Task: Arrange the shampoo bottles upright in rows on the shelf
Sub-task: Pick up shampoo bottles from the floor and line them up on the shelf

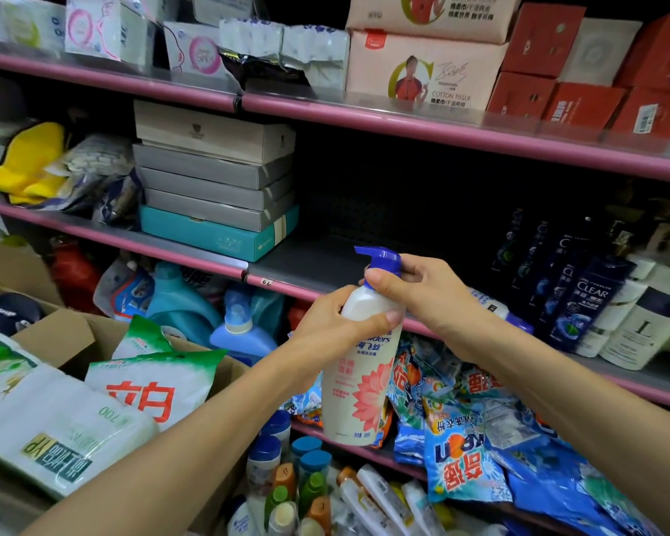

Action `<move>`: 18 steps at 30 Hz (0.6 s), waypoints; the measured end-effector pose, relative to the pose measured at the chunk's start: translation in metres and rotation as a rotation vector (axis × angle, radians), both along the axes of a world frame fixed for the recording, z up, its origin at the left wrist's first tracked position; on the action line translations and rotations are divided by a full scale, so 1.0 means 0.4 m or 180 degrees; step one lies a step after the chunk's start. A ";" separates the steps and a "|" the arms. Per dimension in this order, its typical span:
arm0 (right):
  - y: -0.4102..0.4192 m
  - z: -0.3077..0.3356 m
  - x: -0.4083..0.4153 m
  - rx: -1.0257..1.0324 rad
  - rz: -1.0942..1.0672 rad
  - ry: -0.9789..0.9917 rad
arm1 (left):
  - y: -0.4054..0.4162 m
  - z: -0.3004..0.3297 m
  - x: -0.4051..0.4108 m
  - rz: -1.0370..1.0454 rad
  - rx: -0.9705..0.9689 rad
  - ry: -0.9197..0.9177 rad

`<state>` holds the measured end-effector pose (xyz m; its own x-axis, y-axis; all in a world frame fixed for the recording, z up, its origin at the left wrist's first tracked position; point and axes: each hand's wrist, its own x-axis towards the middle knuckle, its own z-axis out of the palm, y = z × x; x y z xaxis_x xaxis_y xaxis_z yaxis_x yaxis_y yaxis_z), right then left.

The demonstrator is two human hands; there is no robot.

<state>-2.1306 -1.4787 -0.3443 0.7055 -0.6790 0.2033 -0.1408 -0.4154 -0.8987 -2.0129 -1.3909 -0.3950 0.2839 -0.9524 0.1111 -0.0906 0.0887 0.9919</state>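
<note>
I hold a white shampoo bottle with a blue pump head and a pink flower label upright in front of the middle shelf. My left hand grips its shoulder from the left. My right hand pinches the blue pump at the neck. Dark blue shampoo bottles stand upright in rows at the right of that shelf, with white bottles beside them. Another white bottle lies on its side behind my right wrist. Several more bottles crowd a lower level.
A stack of flat grey and teal boxes fills the shelf's left part. Blue detergent bags pile on the shelf below. Cardboard boxes with green-white packs sit at lower left. Tissue packs and red boxes line the top shelf.
</note>
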 end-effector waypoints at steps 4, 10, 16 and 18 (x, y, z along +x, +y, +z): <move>0.022 -0.014 -0.002 -0.0110 -0.0304 -0.0196 | -0.004 -0.004 -0.018 0.0304 -0.0021 -0.0196; 0.022 -0.010 -0.009 -0.0019 -0.0254 -0.0218 | -0.007 0.002 -0.013 0.0256 0.0035 -0.0357; 0.013 -0.001 -0.014 0.0104 0.0165 -0.0287 | 0.000 0.007 0.014 -0.0197 0.0082 -0.0146; 0.014 0.002 -0.012 0.0103 0.0259 -0.0310 | 0.002 0.005 0.019 -0.0248 0.0077 -0.0069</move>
